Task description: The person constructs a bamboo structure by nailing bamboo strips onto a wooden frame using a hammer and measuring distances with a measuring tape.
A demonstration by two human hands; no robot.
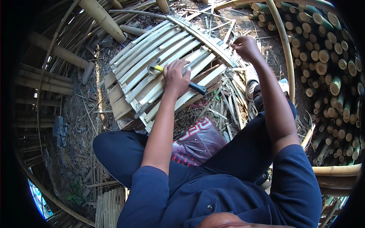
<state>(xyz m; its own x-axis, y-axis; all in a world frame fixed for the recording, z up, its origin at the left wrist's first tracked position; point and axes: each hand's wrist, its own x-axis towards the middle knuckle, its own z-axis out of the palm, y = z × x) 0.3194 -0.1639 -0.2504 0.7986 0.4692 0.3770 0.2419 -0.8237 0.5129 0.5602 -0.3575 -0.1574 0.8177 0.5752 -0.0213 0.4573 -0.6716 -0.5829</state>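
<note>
A slatted bamboo panel [163, 49] of pale split strips lies in front of me, with a crosswise strip [203, 40] along its far right end. My left hand [176, 78] rests on the panel, closed over the handle of a hammer [197, 88]. The hammer's yellow-and-black handle points to the right, and its metal head is beyond my fingers on the left. My right hand [247, 49] is raised past the panel's right corner, its fingers pinched together. Whatever is between those fingers is too small to make out.
Under the panel sits a wooden block or crate [118, 100]. Cut bamboo poles [323, 57] are stacked at the right, behind a curved pole [285, 41]. Bamboo scraps [230, 95] litter the ground. A printed dark red sack [197, 142] lies between my legs; thicker poles [100, 19] stand far left.
</note>
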